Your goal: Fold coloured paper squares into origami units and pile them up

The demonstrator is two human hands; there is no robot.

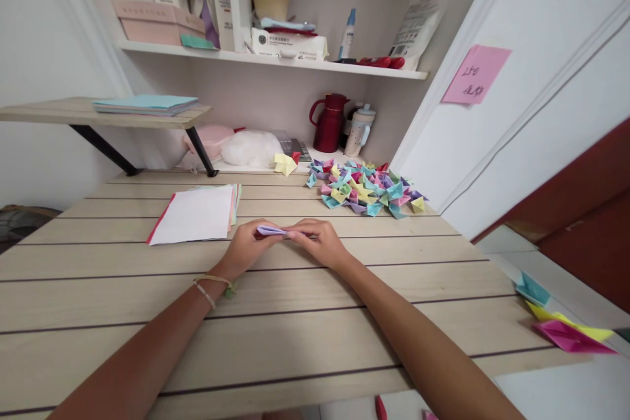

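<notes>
Both hands meet over the middle of the slatted table (305,335), pinching one small folded piece of lavender paper (270,230). My left hand (250,246) closes on its left part, thumb in front and fingers behind. From the other side my right hand (319,241) grips its right end, and the fingers cover much of that end. Left of my hands lies a stack of square paper sheets (194,213), white on top with coloured edges showing. Beyond my right hand spreads a pile of small folded paper boats (364,187) in many colours.
A yellow folded paper piece (285,165) stands at the table's back. Larger paper boats (573,336) sit at the right edge. A raised wooden shelf (49,111) holds blue-topped paper (145,104) at left. Behind are a red jug (330,123) and a tumbler (360,131).
</notes>
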